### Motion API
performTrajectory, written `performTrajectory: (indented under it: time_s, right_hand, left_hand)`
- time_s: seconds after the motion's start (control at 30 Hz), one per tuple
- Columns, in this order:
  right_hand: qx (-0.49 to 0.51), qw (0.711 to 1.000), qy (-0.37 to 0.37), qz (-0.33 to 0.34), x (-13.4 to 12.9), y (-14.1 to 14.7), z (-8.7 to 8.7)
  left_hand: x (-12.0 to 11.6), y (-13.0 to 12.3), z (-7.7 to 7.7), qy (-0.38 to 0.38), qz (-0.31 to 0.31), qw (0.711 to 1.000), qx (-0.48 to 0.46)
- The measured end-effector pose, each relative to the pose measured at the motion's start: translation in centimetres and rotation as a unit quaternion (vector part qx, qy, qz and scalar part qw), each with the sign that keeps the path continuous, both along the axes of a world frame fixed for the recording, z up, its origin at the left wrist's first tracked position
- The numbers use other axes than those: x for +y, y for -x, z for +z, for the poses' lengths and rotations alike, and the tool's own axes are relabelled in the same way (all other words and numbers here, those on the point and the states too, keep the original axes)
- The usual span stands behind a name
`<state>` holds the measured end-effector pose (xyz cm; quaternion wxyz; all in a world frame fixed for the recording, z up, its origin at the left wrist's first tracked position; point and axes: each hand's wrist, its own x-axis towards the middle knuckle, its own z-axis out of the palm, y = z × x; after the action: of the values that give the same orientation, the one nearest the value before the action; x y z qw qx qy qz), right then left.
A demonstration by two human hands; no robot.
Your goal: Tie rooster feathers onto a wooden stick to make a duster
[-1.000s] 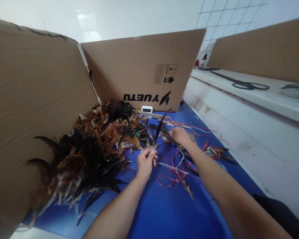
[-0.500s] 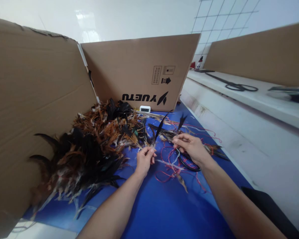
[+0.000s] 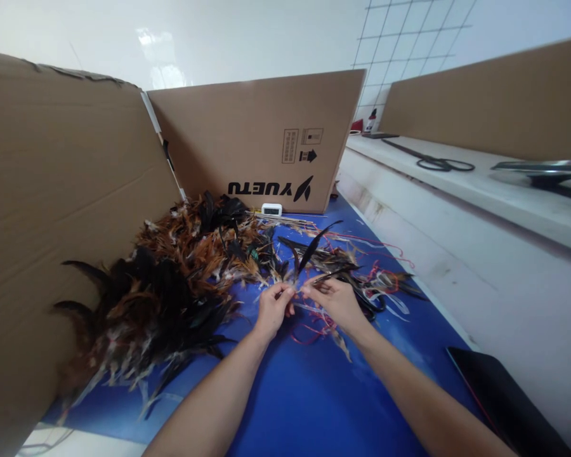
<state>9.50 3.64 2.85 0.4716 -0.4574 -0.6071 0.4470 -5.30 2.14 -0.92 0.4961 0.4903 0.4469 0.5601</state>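
At the near right, a flat black object [image 3: 509, 397] with a straight edge lies beside the smooth, glossy blue surface [image 3: 309, 406]. Above the surface, the left hand [image 3: 273, 308] has its thumb and forefinger pressed together, pinching the pale, downy base of the upright feathers [image 3: 308, 255]. The longest is a slim, dark, slightly curved blade, its long axis slanting up and away to the right, tip at the far end.

The right hand [image 3: 335, 304] is just beside, its grip nearly closed, thumb against forefinger at the base of a thin dark feather [image 3: 335, 274]. This one lies low over the fingers, its length running mostly sideways, tip to the right. Whether the fingertips touch the left hand's is hard to tell.

Thin, looped red string [image 3: 305, 338] lies near the hands, with black looped handles [image 3: 375, 306] just right of the right hand. To the left spreads a big feather pile [image 3: 171, 298], glossy black plumes nearer and fluffy rust-brown ones farther off. Beyond stand a small white plastic display [image 3: 271, 209] and a stiff, flat cardboard panel [image 3: 247, 139].
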Motion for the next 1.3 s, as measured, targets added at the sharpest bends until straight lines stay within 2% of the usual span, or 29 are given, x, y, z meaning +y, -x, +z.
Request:
performTrajectory:
  time_s: [0.23,0.7,0.9,1.13,1.3]
  right_hand:
    - [-0.014,0.999,-0.044,0.007,-0.2,0.1,-0.3]
    - [-0.043,0.999,-0.027,0.000,-0.2,-0.2,-0.3]
    - [-0.072,0.997,-0.015,-0.017,-0.2,-0.3,-0.7]
    - [-0.062,0.998,-0.002,0.002,-0.2,-0.2,-1.0]
    - [-0.069,0.997,0.009,-0.017,-0.4,0.0,-1.2]
  left_hand:
    - [-0.1,-0.1,0.1,0.004,-0.019,1.000,0.012]
    - [-0.1,-0.1,-0.3,0.006,-0.034,0.999,0.020]
    - [-0.4,-0.1,-0.2,-0.014,-0.013,0.997,0.081]
    - [-0.6,-0.1,0.0,-0.020,0.007,0.990,0.137]
    - [-0.8,-0.2,0.1,-0.040,0.011,0.985,0.169]
